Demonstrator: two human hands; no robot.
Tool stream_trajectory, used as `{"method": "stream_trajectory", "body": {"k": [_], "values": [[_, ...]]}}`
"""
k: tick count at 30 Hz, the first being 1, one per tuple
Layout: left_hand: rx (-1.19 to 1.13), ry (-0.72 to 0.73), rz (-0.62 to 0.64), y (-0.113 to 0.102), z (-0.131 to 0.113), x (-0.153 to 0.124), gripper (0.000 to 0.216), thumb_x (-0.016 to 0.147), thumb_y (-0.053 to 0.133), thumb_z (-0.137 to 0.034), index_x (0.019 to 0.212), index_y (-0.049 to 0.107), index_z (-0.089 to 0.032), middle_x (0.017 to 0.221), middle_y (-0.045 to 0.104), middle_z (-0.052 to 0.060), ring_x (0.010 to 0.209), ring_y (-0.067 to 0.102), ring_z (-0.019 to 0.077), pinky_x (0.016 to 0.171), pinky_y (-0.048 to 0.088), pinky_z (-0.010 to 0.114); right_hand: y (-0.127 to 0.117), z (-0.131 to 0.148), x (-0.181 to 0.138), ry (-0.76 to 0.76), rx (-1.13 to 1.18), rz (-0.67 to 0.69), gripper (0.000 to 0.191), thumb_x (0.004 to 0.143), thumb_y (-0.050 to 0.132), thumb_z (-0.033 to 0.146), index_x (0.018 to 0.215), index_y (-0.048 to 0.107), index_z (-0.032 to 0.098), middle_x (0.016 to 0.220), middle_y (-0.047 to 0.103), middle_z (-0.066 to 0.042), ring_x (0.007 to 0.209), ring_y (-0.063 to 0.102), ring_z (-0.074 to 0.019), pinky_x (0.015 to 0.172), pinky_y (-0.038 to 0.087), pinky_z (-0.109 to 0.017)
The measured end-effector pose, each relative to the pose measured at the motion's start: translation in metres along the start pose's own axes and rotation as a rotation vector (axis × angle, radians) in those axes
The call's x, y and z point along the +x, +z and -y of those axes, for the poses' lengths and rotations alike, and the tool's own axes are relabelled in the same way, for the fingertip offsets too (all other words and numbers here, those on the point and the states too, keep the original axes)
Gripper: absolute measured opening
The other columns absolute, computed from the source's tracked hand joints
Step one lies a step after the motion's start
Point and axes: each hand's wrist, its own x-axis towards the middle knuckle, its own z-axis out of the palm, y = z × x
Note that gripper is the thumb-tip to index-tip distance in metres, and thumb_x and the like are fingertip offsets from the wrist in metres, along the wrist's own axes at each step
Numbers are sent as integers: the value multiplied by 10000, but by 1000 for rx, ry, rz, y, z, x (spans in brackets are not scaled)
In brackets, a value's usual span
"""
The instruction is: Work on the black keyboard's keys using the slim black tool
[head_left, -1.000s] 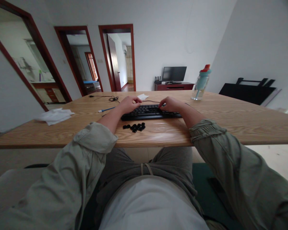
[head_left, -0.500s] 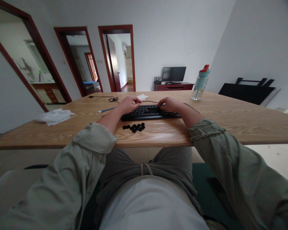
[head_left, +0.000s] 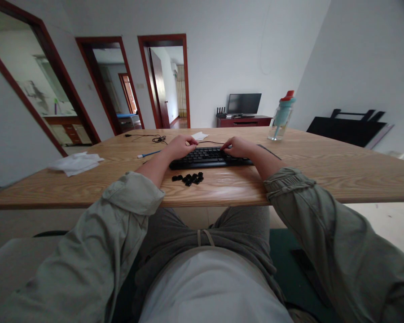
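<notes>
A black keyboard [head_left: 207,158] lies on the wooden table [head_left: 323,166] in front of me. My left hand [head_left: 179,146] rests curled on the keyboard's far left corner, gripping it. My right hand [head_left: 239,146] sits on the far right part of the keys with its fingertips pinched together; what is between them is too small to make out. A small heap of loose black keycaps [head_left: 189,178] lies on the table just in front of the keyboard, nearer my left forearm.
On the table are a crumpled white cloth [head_left: 76,162] at the left, a blue pen [head_left: 149,154], a coiled black cable [head_left: 159,139], a white tissue [head_left: 199,135] and a teal bottle [head_left: 282,116] at the far right. Doorways and a monitor stand behind.
The keyboard's right end has shifted slightly, and my right hand has drawn in a little along the far row of keys. My left hand has stayed put.
</notes>
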Motion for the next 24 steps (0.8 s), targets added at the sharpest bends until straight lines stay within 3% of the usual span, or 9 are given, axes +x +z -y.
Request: {"method": "stream_trajectory", "body": {"k": [10, 24], "values": [[-13, -5, 3, -3, -5, -2, 291, 815, 613, -281, 1032, 760, -152, 942, 732, 71, 778, 615, 163, 793, 492, 293, 0, -3, 4, -57, -56, -23, 291, 899, 602, 302, 1098, 767, 168, 980, 737, -88, 810, 632, -191, 747, 443, -263], [2, -1, 5, -1, -2, 0, 289, 825, 609, -285, 1033, 767, -161, 950, 735, 62, 780, 615, 158, 798, 485, 287, -9, 10, -6, -23, -147, 9, 281, 858, 622, 252, 1093, 757, 177, 992, 729, -73, 828, 630, -188, 720, 435, -250]]}}
